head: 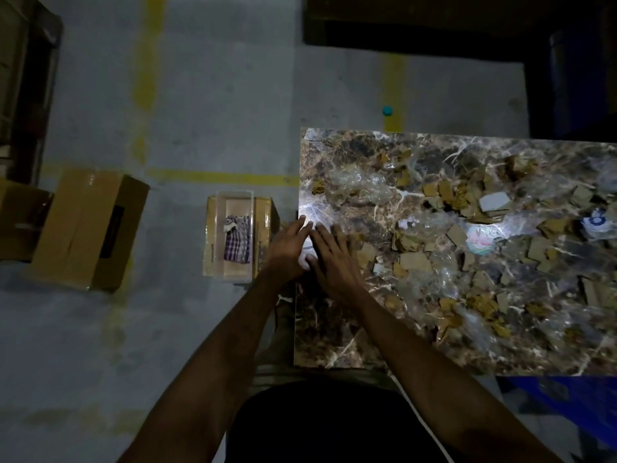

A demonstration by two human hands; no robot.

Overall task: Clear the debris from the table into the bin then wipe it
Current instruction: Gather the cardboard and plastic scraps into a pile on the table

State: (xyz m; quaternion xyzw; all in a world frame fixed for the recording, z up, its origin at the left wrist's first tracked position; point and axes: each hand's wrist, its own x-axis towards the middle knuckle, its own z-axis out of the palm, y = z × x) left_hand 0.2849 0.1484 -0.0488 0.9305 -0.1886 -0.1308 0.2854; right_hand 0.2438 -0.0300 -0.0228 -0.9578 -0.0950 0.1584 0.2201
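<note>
Mostly the debris (467, 228), cardboard scraps and clear plastic wrap, litters the table (334, 345) rightward of my hands. My left hand (287, 252) and right hand (334, 262) lie flat at its left edge, fingers straight, each grip empty as far as I can tell. Just left of that edge sits the bin (233, 235), holding a checked cloth (237, 242). Something pale under my palms stays unclear.

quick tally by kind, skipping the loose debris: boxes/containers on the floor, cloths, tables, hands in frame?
Cardboard boxes on the floor, left: 2, one large and one cut off by the frame edge
Clear container beside the table: 1
Checked cloth inside it: 1
Marble-top table: 1
Hands: 2, left hand and right hand, both flat at the table's left edge
Total: 7
</note>
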